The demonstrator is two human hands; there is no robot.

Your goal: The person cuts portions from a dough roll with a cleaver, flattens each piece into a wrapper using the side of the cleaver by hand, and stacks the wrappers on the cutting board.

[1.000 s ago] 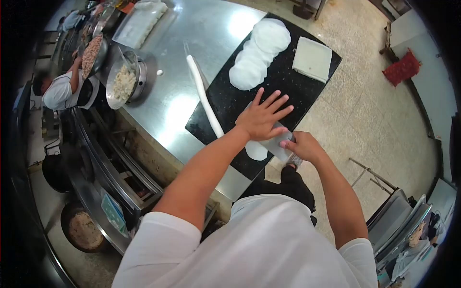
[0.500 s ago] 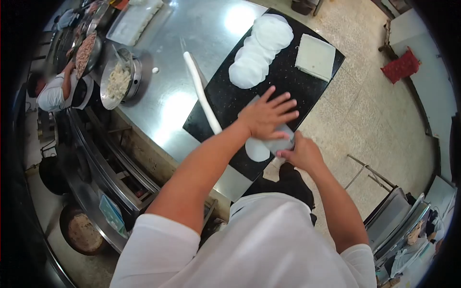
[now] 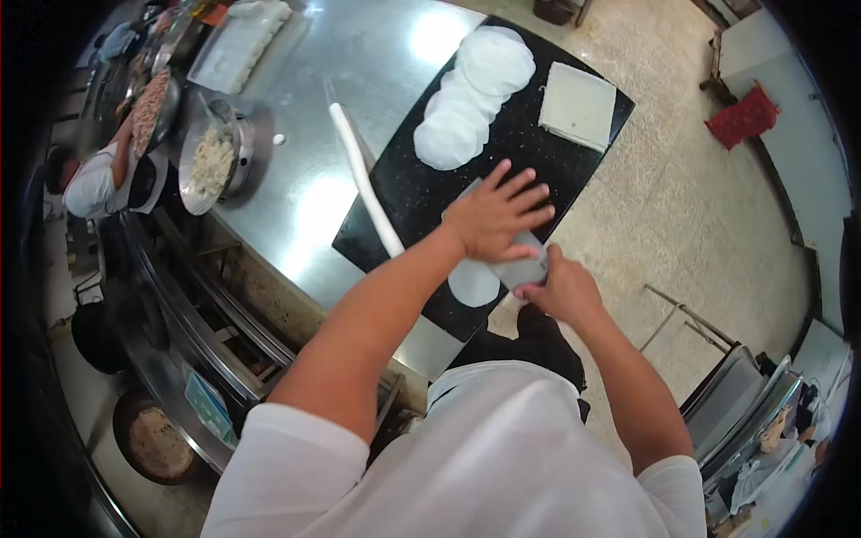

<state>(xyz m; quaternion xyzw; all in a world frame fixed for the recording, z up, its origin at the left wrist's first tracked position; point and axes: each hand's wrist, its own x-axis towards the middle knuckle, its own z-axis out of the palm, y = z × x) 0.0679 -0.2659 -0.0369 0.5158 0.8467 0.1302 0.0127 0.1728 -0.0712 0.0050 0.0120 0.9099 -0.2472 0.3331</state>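
Observation:
My left hand [image 3: 499, 217] lies with fingers spread over a flat grey metal blade, probably a cleaver [image 3: 522, 269], on the black board [image 3: 529, 166]. My right hand [image 3: 567, 289] is closed at the near right end of the blade, around its handle, which is mostly hidden. Beside the blade, a thin round dough wrapper [image 3: 473, 283] lies on the board. To the left, a long white dough roll [image 3: 363, 179] crosses from the steel table onto the board. Overlapping round wrappers [image 3: 462, 108] lie farther up. What is under the blade is hidden.
A stack of square sheets [image 3: 578, 106] sits at the board's right edge. On the steel table [image 3: 305, 179] are a bowl of pale filling [image 3: 212, 166], a small dough piece [image 3: 279, 139] and a white tray [image 3: 240, 45]. A co-worker [image 3: 99, 184] stands at far left.
The view has shifted slightly, so the board and table appear a little farther left. Both hands and the blade keep nearly the same pose.

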